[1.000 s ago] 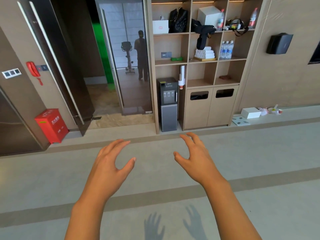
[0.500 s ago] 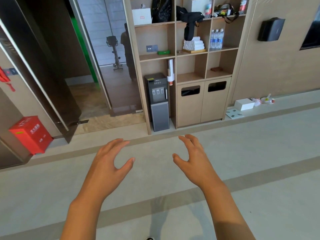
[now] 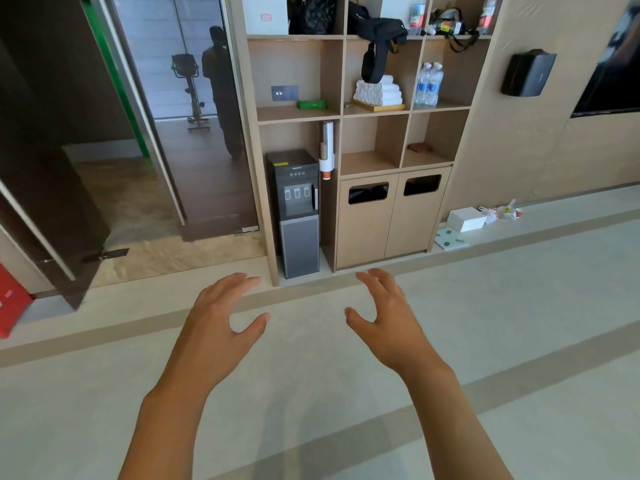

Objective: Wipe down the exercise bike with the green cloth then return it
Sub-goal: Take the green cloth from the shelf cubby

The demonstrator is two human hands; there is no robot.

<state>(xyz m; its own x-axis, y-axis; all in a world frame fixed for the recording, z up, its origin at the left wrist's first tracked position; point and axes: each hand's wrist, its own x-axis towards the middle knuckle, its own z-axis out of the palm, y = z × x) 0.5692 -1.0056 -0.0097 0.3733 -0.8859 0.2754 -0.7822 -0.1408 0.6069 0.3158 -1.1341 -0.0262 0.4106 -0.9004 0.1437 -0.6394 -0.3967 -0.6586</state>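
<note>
Left hand [image 3: 216, 327]: out in front over floor [image 3: 519, 323], fingers spread and loosely bent, holding nothing. Right hand [image 3: 389, 320]: same, palm inward, nothing held. Hands apart, not touching.
Green cloth [image 3: 311, 104]: folded, on mid shelf of wooden shelf unit [image 3: 341, 112], left compartment, just right of a wall socket [image 3: 284, 93].
Next compartment: white towels [image 3: 378, 91] stacked on tray; then water bottles [image 3: 428, 84].
Below cloth: water dispenser [image 3: 297, 213] w/ cup holder [image 3: 326, 150] beside it.
Exercise bike [image 3: 189, 91]: seen w/ a standing person in glass panel at left, well apart from hands.
</note>
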